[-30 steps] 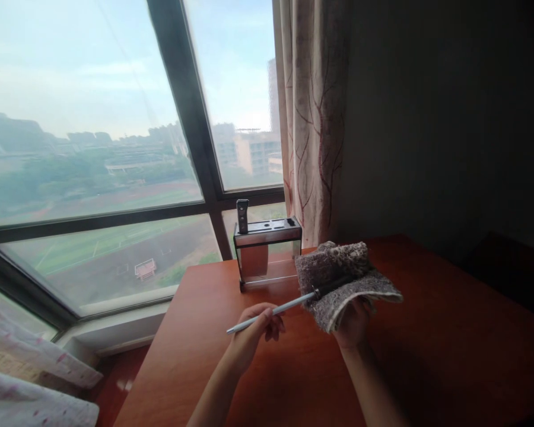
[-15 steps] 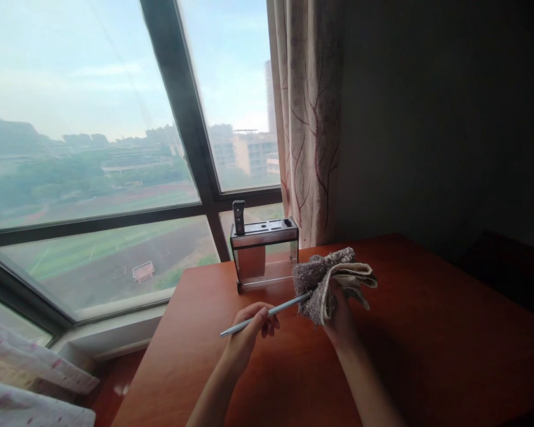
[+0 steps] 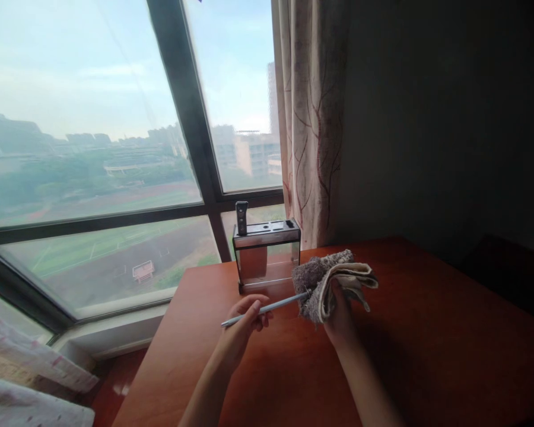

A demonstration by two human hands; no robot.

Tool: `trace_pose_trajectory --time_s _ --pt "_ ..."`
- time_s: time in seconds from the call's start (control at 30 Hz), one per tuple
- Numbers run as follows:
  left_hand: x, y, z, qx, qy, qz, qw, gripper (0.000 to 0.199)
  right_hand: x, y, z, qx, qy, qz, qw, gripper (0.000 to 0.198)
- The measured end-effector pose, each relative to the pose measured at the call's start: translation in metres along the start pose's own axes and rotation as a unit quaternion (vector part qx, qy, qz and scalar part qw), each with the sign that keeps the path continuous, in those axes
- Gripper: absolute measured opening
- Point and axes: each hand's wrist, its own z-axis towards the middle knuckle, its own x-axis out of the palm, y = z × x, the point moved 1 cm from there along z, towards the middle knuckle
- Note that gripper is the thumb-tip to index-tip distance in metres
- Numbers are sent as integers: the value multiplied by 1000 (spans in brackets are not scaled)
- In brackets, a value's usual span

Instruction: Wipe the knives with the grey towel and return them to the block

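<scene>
My left hand (image 3: 245, 317) is closed around a thin light-grey rod (image 3: 278, 305), thumb along its top, with the narrow end pointing out to the left. The rod's other end meets a shaggy grey cloth with a cream backing (image 3: 314, 276); whether it goes into the cloth or only lies against it, I cannot tell. Folded over in a bundle, the cloth is gripped from below and the right by my right hand (image 3: 340, 317), whose fingers are mostly hidden by the folds. Both hands are raised above the wooden table.
Behind the hands, a clear box with a dark-trimmed top (image 3: 267, 231) stands on the reddish-brown table (image 3: 289, 367). A black upright piece (image 3: 241, 217) rises from its left end. Beyond are a large window (image 3: 93, 172) and a patterned curtain (image 3: 314, 130).
My left hand has shifted slightly left and up, and the rod lies a little flatter. The right hand and the cloth have hardly moved.
</scene>
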Motion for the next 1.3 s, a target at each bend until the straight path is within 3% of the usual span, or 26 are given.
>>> trace_pose_trajectory --time_s 0.23,0.43,0.53,0.63,0.8,0.9,1.1,1.3 --pt "-16 -20 -6 -4 39 -3 999 24 1 -3 4 -101 -57 -44 992 52" --pt "-35 -23 -6 -21 43 166 985 25 1 3 1 -123 -94 -56 986 55" --pt "-38 -11 -1 26 33 302 952 26 3 4 -1 -122 -90 -65 986 56" --pt "-32 2 3 70 17 437 897 21 3 3 -2 -110 -69 -65 989 53" --pt "-13 8 4 153 -22 544 825 23 2 -2 -7 -14 -2 -22 1000 45" --pt "-2 8 2 172 -12 573 802 23 4 -6 -14 53 32 5 998 42" --pt "7 8 -2 192 3 556 808 25 9 -3 -21 118 58 49 990 38" --pt "9 8 -1 143 55 466 871 36 1 4 -20 112 70 62 989 31"
